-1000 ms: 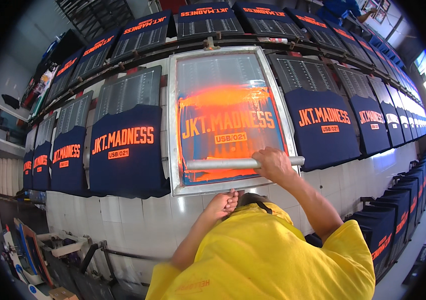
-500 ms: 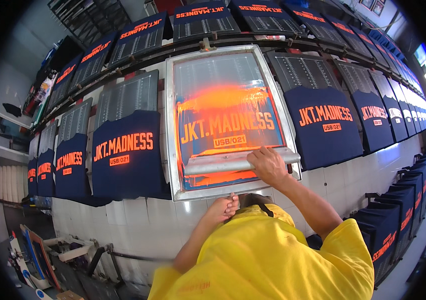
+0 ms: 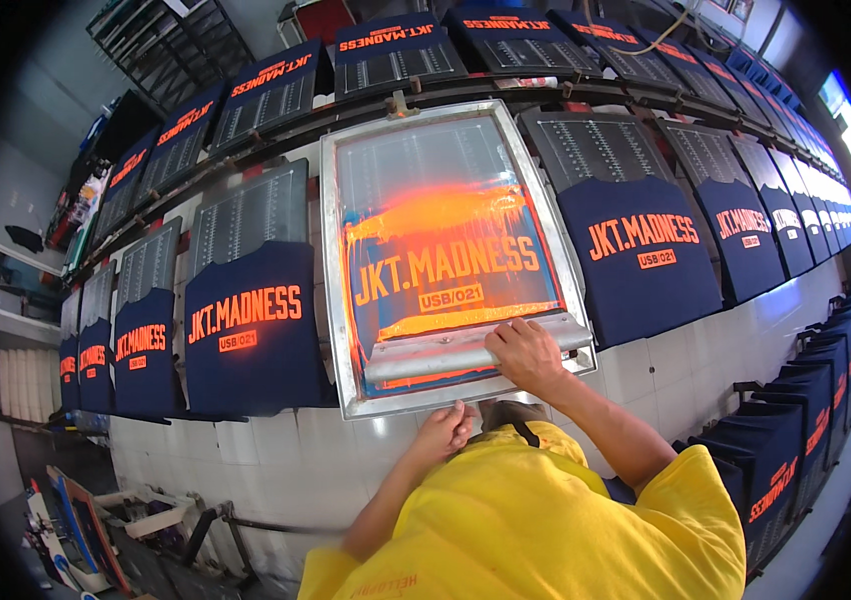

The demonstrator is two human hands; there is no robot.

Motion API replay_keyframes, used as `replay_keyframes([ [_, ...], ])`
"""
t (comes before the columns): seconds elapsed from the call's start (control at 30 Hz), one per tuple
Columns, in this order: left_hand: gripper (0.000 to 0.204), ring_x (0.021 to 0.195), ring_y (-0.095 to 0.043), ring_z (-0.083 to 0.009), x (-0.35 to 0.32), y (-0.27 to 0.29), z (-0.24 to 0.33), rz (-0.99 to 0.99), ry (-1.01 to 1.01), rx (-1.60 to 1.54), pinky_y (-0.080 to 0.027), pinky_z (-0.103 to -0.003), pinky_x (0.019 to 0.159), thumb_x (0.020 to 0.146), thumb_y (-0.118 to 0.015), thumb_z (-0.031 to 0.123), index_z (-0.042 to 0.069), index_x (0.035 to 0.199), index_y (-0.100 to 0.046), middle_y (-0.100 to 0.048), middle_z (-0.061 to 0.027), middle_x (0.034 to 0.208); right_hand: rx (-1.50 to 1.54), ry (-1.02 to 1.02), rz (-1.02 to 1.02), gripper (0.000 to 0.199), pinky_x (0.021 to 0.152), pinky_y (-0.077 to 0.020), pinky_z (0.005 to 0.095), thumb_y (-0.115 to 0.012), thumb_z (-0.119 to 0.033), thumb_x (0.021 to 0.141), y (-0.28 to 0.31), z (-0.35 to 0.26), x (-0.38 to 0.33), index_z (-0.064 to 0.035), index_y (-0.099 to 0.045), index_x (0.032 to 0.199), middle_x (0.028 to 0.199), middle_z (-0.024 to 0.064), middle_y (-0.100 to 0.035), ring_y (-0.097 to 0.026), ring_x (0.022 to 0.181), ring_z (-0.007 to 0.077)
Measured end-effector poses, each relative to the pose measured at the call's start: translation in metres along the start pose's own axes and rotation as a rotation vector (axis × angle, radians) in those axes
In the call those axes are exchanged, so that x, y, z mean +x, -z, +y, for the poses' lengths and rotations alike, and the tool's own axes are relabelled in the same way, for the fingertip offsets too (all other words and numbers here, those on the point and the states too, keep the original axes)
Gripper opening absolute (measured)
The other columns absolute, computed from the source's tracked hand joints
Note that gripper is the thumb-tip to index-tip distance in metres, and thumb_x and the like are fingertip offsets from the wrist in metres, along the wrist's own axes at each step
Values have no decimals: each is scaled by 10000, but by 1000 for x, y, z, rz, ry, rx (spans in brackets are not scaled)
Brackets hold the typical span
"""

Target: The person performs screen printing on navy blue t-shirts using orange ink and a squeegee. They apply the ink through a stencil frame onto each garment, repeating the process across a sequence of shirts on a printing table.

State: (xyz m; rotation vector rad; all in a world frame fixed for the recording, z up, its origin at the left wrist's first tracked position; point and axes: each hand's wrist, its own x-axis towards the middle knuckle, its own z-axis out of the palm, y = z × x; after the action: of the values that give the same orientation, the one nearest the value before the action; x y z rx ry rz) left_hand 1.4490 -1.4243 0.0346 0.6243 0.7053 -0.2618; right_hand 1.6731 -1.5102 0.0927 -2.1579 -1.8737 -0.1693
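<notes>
A metal-framed printing screen [image 3: 334, 260] lies over one board of the row in front of me. Orange ink [image 3: 436, 215] spreads across its mesh, with a thick band at the far part and block lettering showing below. Across the near end of the mesh lies a long silver squeegee [image 3: 426, 360]. My right hand [image 3: 528, 355] is closed over the squeegee's right half, fingers on top. Just below the frame's near edge, my left hand [image 3: 446, 432] is curled closed with its thumb uppermost; whether it grips the frame or something else is hidden.
Dark blue shirts with orange prints lie on boards either side, such as the left shirt [image 3: 251, 340] and right shirt [image 3: 646, 255]. A metal rail [image 3: 286, 125] runs behind the screen. More shirts [image 3: 776, 450] on boards stand behind at right. A metal rack [image 3: 161, 40] stands far left.
The squeegee and my right hand have come slightly nearer to me over the screen, exposing more orange ink beyond the blade. My left hand stays closed by the near edge. The view has shifted a little.
</notes>
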Motion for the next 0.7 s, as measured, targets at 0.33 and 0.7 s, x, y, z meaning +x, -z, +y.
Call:
replay_keyframes([
  [0.33,330,1109,-543,-309,-64,-11,138,628,-940,1998,-441,-398,896,703,-707,104,20,1020,-671,-582,-133,1103,-2,-49,-170,293,802,-526,377,-729,-129,698,14,3,9,-49,-615,956,903,76,-644,-628,904,238],
  [0.7,317,881,-665,-300,-25,23,118,743,-863,1930,-561,-391,764,659,-664,-42,12,971,-648,-666,-119,1014,5,-219,-67,244,813,-510,408,-714,-36,610,27,69,-48,-60,-616,832,911,80,-612,-609,915,280],
])
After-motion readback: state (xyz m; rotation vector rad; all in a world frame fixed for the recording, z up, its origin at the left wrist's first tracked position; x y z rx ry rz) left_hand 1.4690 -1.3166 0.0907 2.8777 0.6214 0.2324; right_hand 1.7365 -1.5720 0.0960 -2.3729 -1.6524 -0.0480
